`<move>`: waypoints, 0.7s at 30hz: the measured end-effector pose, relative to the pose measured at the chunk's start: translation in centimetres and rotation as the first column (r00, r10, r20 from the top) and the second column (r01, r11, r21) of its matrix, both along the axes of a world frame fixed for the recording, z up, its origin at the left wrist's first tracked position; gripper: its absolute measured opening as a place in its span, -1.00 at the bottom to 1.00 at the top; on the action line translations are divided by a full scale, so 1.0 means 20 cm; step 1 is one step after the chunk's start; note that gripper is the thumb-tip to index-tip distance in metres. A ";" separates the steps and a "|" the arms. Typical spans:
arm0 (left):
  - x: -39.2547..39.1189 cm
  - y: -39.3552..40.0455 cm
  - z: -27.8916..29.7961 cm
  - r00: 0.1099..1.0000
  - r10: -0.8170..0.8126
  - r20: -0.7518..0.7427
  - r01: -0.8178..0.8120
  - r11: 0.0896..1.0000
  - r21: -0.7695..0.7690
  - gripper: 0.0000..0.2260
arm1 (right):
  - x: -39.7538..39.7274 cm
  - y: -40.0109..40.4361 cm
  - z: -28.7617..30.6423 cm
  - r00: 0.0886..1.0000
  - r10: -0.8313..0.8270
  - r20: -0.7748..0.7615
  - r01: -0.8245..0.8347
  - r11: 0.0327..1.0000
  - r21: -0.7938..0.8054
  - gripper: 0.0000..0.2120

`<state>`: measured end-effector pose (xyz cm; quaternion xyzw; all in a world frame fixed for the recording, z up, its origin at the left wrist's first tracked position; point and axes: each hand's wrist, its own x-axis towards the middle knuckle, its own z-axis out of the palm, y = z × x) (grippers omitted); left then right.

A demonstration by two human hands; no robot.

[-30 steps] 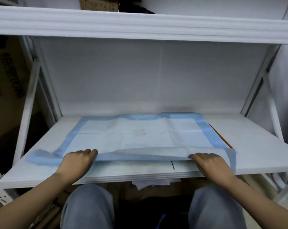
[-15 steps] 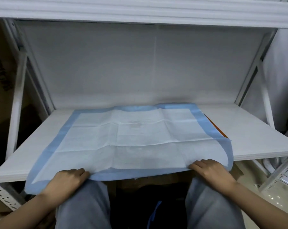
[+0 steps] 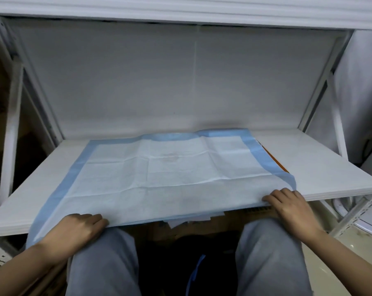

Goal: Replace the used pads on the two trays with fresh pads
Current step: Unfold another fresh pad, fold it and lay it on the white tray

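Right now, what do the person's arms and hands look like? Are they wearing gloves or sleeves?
No gloves and no sleeves in sight. The left hand and the right hand are both bare, and the forearms are bare down to the picture's edge. No rings, watch or bracelets show. The only clothing in view is grey trousers over the knees.

Dim, soft, bluish light (wide-angle bending at edges), slightly blurred, deep shadow below.

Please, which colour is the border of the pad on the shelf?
Light blue, around a white middle; the pad shows best in the head view.
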<state>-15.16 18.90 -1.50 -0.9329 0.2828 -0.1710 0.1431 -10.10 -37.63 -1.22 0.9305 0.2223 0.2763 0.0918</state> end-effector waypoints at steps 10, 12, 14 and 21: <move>0.06 -0.16 0.04 0.992 -0.086 -0.091 0.074 0.989 -0.128 -0.54 | -0.07 0.08 0.05 0.966 0.080 -0.246 -0.034 0.982 0.186 -0.81; 0.10 -0.26 0.03 0.988 -0.080 -0.132 0.057 0.984 -0.167 -0.53 | -0.05 0.18 0.04 0.944 0.142 -0.299 -0.074 0.971 0.227 -0.82; 0.16 -0.37 0.02 0.975 -0.045 -0.217 0.004 0.983 -0.184 -0.53 | -0.02 0.32 0.02 0.917 0.201 -0.345 -0.125 0.965 0.231 -0.77; 0.39 -0.67 0.09 0.809 0.214 -0.547 -0.301 0.951 -0.074 -0.28 | -0.04 0.87 -0.15 0.867 0.298 -0.399 -0.181 0.935 0.304 -0.68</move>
